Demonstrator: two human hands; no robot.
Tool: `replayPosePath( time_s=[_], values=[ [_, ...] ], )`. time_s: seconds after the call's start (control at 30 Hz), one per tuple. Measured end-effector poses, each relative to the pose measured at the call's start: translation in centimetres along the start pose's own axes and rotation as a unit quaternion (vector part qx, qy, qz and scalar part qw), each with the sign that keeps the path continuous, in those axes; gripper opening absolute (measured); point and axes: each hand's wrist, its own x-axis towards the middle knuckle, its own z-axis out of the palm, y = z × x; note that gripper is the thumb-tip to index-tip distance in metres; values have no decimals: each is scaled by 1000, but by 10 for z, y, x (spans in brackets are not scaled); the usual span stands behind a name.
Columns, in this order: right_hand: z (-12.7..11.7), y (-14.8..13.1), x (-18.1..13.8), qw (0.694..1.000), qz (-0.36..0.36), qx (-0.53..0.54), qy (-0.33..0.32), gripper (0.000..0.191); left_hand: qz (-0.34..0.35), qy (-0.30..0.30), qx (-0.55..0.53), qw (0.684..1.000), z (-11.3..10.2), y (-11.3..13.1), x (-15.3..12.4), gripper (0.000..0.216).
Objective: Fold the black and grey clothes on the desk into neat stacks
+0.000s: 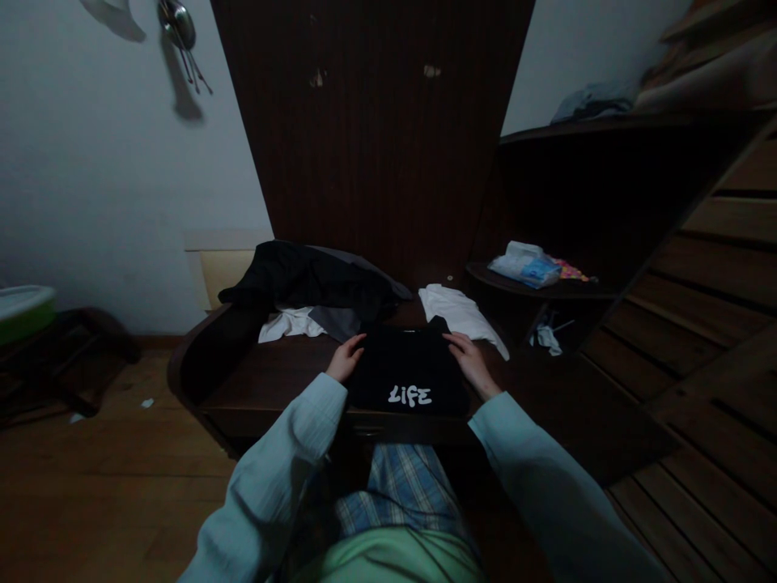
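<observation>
A black T-shirt (405,364) with white lettering lies on the dark wooden bench in front of me, gathered into a compact, roughly rectangular shape. Its lettering sits along the near edge, and the far edge looks like the neckline. My left hand (347,358) grips the shirt's left side near the far corner, fingers curled onto the cloth. On the opposite side, my right hand (473,364) holds the right far corner the same way. Just beyond my right hand lies a folded white garment (458,312). The dim light hides the fingertips' exact hold.
Dark clothes (303,279) are heaped at the bench's (255,380) left end, with a white cloth (291,324) beneath. A tall dark cabinet (370,146) rises behind. On the right, a corner shelf (510,283) bears a plastic packet (528,265). Slatted wood (698,324) stands far right.
</observation>
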Motion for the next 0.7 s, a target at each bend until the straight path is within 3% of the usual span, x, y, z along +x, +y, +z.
replayPosePath(
  time_s=[0.13,0.23,0.4,0.57,0.7],
  values=[
    [1,-4,-4,999,50,17,-12,36,-13,-7,-12,1000,1,-1,1,36],
    [-1,-9,-7,995,88,47,-20,33,-1,0,-20,1000,1,1,-1,34],
    [-5,-12,-6,996,75,38,-6,19,-9,-3,-31,999,1,7,-6,34],
    [-5,-9,-5,994,100,47,-13,23,6,5,-7,1000,0,8,-6,28],
    [-6,-7,-4,994,90,52,24,25,19,31,7,999,-1,8,-3,18]
  ],
)
